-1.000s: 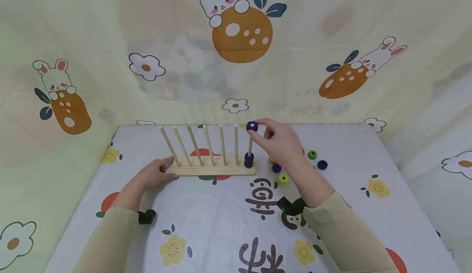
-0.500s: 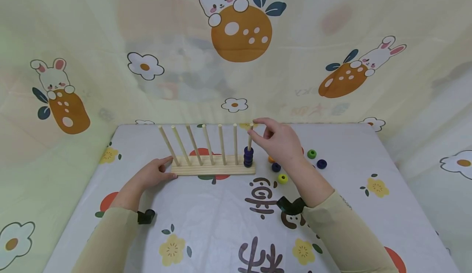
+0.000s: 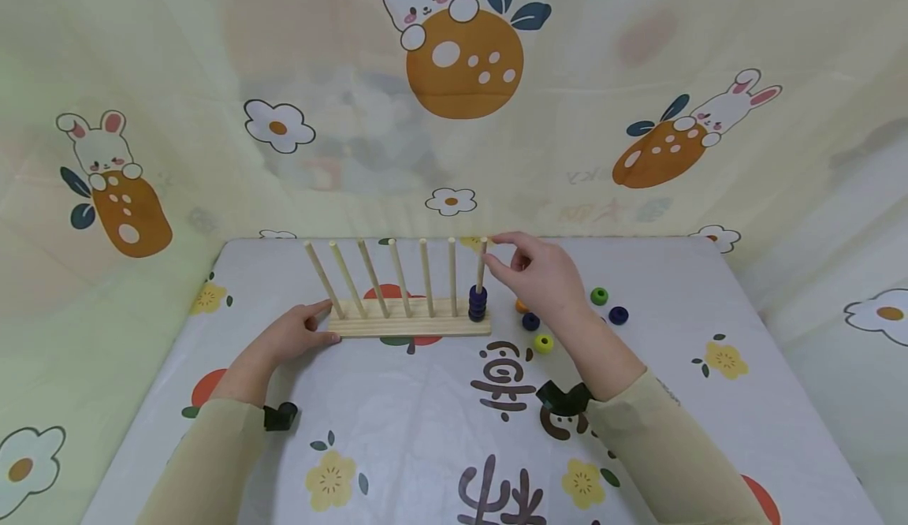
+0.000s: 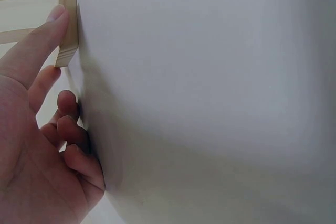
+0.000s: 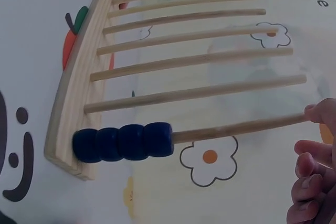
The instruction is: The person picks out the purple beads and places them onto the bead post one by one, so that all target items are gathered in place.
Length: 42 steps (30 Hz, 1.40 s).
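The right hand's [image 3: 548,277] fingers stand parted, holding nothing, by the top of the rightmost peg [image 5: 236,128] of the wooden rack [image 3: 404,326]; contact is unclear. The left hand [image 3: 292,334] pinches the rack's left end. Four blue beads [image 5: 122,142] are stacked low on that peg. Right of the rack, a yellow bead [image 3: 544,344] and a green bead [image 3: 599,296] lie on the surface [image 3: 397,407].

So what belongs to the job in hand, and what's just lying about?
In the job: wooden peg rack, four blue beads on its end peg, left hand, right hand.
Lying about, perhaps awaiting use: green bead, yellow bead, orange bead, loose blue beads.
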Motion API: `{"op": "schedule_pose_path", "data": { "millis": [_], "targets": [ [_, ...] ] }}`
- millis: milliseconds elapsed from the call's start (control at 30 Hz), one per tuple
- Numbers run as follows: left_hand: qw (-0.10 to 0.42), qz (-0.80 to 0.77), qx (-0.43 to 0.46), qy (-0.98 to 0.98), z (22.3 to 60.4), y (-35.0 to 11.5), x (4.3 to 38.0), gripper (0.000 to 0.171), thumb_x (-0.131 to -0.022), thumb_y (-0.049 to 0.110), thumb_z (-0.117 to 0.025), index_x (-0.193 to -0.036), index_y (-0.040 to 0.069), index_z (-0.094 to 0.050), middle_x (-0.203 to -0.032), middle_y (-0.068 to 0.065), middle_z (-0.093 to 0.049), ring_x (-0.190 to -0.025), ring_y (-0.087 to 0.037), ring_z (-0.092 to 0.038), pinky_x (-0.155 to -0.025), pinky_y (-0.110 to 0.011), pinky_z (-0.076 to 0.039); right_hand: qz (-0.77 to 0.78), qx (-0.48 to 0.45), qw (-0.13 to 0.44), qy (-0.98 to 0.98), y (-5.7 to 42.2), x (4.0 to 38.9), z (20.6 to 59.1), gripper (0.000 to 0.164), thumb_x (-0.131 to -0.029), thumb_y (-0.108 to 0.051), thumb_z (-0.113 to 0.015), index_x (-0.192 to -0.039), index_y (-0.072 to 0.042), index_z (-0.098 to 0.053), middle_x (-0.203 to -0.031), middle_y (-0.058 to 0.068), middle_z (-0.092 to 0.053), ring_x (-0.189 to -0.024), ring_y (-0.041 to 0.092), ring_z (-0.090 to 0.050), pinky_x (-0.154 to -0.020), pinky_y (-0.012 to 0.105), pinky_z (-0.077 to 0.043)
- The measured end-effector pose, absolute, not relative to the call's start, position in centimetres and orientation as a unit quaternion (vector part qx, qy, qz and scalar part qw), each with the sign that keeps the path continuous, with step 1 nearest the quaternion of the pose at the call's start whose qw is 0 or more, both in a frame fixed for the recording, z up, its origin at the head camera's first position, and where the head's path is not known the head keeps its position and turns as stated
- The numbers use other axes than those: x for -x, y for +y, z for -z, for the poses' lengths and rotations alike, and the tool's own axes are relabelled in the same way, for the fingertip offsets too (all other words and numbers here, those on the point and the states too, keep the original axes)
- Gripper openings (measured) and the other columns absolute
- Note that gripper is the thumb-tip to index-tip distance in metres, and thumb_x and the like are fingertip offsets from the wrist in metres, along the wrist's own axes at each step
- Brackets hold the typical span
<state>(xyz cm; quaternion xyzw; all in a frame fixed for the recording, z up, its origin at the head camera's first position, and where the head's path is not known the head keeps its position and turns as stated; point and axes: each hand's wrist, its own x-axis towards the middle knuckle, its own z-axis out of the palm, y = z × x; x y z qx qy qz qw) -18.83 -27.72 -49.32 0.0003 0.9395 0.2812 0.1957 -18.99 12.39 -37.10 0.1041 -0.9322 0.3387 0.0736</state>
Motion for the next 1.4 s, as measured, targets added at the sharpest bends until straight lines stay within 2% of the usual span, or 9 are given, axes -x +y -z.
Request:
{"op": "schedule_pose_path", "data": {
  "millis": [333,700,1033,1400],
  "targets": [
    [0.200,-0.280,0.000,0.939,49.4,-27.8,18.9,0.083,-0.087,0.040,-0.076,-0.154,0.011,-0.036,-0.093,-0.011,-0.044,-0.086,-0.024,-0.043,-0.071,-0.038,-0.034,-0.308,-0.085,0.049,-0.946,13.8,19.1,39.0,0.041,-0.093,-0.046,-0.066,-0.125,-0.020,-0.067,-0.076,0.001,-0.056,-0.064,0.020,-0.048,-0.057,0.033,-0.039],
    [0.195,-0.283,-0.002,0.939,49.4,-27.8,18.9,0.081,-0.087,0.038,-0.076,-0.153,0.011,-0.038,-0.092,-0.010,-0.043,-0.086,-0.024,-0.043,-0.071,-0.038,-0.033,-0.266,-0.077,0.006,-0.961,16.0,18.9,42.3,0.043,-0.092,-0.045,-0.067,-0.124,-0.017,-0.068,-0.073,0.000,-0.055,-0.061,0.020,-0.047,-0.055,0.033,-0.037],
    [0.204,-0.281,0.008,0.938,49.2,-27.8,18.8,0.083,-0.087,0.042,-0.076,-0.154,0.014,-0.036,-0.096,-0.011,-0.045,-0.090,-0.025,-0.044,-0.072,-0.040,-0.035,-0.241,-0.074,-0.026,-0.967,17.7,18.6,44.9,0.043,-0.090,-0.044,-0.070,-0.121,-0.015,-0.070,-0.070,-0.001,-0.053,-0.059,0.018,-0.046,-0.050,0.031,-0.032],
    [0.202,-0.282,0.002,0.938,49.3,-27.7,18.8,0.083,-0.086,0.041,-0.076,-0.154,0.012,-0.037,-0.092,-0.010,-0.044,-0.087,-0.024,-0.044,-0.071,-0.038,-0.034,-0.208,-0.050,-0.061,-0.975,19.0,17.8,46.9,0.045,-0.089,-0.042,-0.072,-0.122,-0.013,-0.069,-0.072,0.001,-0.056,-0.062,0.020,-0.049,-0.055,0.032,-0.035]
  ]
}}
